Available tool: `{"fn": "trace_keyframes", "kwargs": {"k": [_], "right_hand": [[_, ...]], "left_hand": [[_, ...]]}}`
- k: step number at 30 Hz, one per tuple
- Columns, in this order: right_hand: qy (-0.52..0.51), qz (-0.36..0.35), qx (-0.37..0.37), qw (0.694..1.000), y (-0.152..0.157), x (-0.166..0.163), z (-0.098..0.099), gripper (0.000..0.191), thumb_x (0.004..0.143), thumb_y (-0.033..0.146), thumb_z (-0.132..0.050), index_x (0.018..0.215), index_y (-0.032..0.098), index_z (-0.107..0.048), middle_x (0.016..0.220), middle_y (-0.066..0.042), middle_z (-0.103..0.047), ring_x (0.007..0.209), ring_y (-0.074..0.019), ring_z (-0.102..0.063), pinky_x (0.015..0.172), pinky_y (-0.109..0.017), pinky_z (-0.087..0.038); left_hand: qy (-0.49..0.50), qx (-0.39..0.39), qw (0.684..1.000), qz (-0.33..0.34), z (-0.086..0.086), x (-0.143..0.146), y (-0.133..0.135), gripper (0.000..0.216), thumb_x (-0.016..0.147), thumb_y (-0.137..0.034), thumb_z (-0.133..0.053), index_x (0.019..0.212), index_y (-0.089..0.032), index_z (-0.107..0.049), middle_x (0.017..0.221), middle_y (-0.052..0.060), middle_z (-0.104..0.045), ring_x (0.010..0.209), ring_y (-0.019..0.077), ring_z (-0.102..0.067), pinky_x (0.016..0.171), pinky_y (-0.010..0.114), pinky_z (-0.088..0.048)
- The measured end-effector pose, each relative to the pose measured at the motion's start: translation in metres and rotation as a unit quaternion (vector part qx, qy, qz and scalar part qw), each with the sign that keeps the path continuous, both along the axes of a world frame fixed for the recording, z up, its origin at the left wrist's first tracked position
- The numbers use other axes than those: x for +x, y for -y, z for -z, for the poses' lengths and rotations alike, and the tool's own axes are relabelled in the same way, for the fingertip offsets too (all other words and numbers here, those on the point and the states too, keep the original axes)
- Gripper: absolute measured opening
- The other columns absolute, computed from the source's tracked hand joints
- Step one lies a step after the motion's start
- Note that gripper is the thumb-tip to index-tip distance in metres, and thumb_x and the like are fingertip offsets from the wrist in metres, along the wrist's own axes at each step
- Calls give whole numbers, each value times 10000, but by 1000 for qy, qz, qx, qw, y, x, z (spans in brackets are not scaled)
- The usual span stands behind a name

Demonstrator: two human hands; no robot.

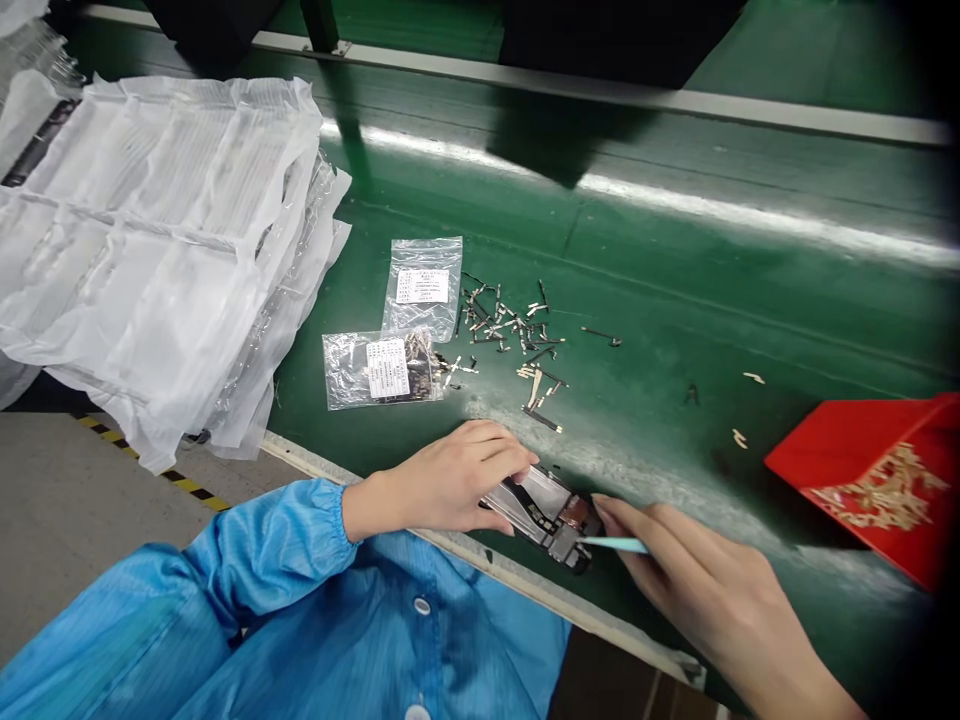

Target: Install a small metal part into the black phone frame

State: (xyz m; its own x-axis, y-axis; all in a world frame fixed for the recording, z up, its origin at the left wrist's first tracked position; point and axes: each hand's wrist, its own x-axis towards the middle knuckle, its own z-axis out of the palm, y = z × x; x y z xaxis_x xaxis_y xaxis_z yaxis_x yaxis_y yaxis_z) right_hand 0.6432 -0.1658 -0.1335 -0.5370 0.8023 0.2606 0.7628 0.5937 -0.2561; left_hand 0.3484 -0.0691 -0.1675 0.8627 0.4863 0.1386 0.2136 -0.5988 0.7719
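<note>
At lower centre, by the belt's (675,290) near edge, the left hand (442,480) grips a half-hidden phone frame (544,512); the right hand (705,590) pinches a pale tool (611,544). Bare belt lies beyond.

We had a small dark phone frame (546,515) lying flat near the front edge of the green counter (675,300), its open inside facing up, with silvery metal and a copper-coloured patch showing. Our left hand (450,478) pinned its left end; our right hand (697,570) held a pale blue pick (611,544), tip against its right end.
</note>
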Motion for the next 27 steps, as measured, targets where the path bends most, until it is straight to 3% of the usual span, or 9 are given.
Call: {"fn": "trace_keyframes", "kwargs": {"k": [3,6,10,16,27], "right_hand": [[16,115,-45,992,13,-4,-6,383,1207,432,-424,1348,153,-645,897,-16,-655,646,-117,-653,598,-256,-474],[33,172,-38,984,28,-11,-5,378,1222,395,-357,1272,161,-650,867,-9,-663,644,-120,-671,592,-257,-460],[17,228,-20,973,46,-20,8,316,1209,412,-441,1116,168,-619,868,-3,-703,607,-105,-663,579,-253,-437],[-3,246,-13,969,56,-22,21,229,1181,377,-541,1101,184,-634,872,13,-715,674,-101,-685,611,-229,-430],[-13,223,17,975,51,-26,24,153,1167,283,-569,1072,176,-623,872,13,-724,673,-93,-682,627,-221,-437]], "left_hand": [[13,9,1000,-2,0,0,0,476,904,-446,-886,1183,-168,-619,1402,168,-716,1317,327,-638,1171,525,-507],[17,21,1000,-3,0,0,1,502,891,-439,-900,1195,-160,-613,1400,161,-718,1306,319,-634,1173,514,-509],[-4,16,1000,-1,-2,0,0,502,895,-453,-893,1211,-163,-632,1409,156,-715,1325,312,-618,1173,508,-514],[-13,13,1000,-1,-6,0,0,512,874,-429,-915,1217,-164,-642,1416,162,-715,1337,312,-615,1174,516,-523],[30,27,999,-14,1,0,1,506,865,-447,-921,1145,-173,-602,1405,154,-725,1287,312,-629,1148,510,-533]]}}
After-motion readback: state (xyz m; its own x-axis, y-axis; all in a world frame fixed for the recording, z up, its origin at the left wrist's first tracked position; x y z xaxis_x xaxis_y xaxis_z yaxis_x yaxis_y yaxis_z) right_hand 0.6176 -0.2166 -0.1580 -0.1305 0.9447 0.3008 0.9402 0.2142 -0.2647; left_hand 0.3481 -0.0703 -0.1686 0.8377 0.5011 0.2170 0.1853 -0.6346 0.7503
